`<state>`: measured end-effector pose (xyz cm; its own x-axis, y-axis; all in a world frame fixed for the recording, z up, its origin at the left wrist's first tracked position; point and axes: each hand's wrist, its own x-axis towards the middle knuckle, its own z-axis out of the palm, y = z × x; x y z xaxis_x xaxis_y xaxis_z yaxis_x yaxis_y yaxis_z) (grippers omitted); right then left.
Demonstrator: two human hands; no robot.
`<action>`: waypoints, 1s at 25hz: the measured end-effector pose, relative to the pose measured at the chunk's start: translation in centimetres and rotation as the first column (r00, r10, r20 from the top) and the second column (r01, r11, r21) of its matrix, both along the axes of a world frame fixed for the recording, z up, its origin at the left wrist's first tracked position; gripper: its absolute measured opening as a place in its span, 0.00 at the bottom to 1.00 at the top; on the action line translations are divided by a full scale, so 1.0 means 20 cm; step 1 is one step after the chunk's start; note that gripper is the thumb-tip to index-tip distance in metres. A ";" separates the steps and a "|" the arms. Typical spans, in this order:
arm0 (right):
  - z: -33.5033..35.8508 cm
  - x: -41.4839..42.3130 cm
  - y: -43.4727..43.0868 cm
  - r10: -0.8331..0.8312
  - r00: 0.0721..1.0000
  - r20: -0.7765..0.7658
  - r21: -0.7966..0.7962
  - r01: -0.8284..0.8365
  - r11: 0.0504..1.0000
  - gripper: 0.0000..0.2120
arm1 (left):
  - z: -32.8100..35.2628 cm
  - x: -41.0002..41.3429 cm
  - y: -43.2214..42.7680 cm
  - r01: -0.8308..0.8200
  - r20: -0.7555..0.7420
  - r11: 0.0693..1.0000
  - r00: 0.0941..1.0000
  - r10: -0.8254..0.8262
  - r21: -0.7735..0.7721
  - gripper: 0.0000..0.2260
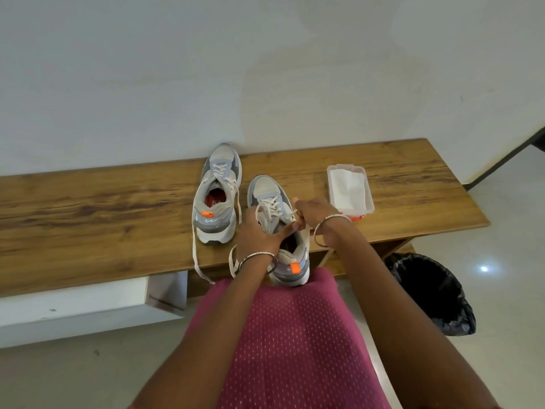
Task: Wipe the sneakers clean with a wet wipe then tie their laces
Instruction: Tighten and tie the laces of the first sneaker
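- near sneaker (267, 190): tongue and collar covered by left hand (256, 234) and right hand (312, 211)
- insole print in far sneaker (216, 184): unreadable
- bench (88, 208): left end cropped

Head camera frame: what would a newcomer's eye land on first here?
Most likely the two hands, left hand and right hand, working the white laces of the nearer sneaker at the front edge of the wooden bench. Just left of it stands the other sneaker, its laces loose and trailing over the bench edge. To the right sits a clear tub of wipes, and a black-lined bin stands on the floor.
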<state>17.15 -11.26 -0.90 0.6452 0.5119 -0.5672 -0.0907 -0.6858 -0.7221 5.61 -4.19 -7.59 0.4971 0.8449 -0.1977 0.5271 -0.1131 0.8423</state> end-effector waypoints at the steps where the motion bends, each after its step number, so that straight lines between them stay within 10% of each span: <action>1: 0.04 0.02 0.00 -0.010 0.999 -0.053 0.004 0.011 1.000 0.17 | 0.00 0.01 0.00 0.025 0.001 1.000 1.000 -0.025 0.002 0.42; 25: 0.31 0.00 -0.01 -0.111 0.994 -0.022 0.446 0.109 0.888 0.18 | -0.04 0.00 0.13 0.215 -0.035 0.973 0.975 -0.219 -0.080 0.41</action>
<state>17.05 -11.54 5.37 0.7137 0.6363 -0.2929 -0.1430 -0.2770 -0.9502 5.64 -1.68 -8.49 0.6564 0.6998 -0.2817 0.5331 -0.1661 0.8296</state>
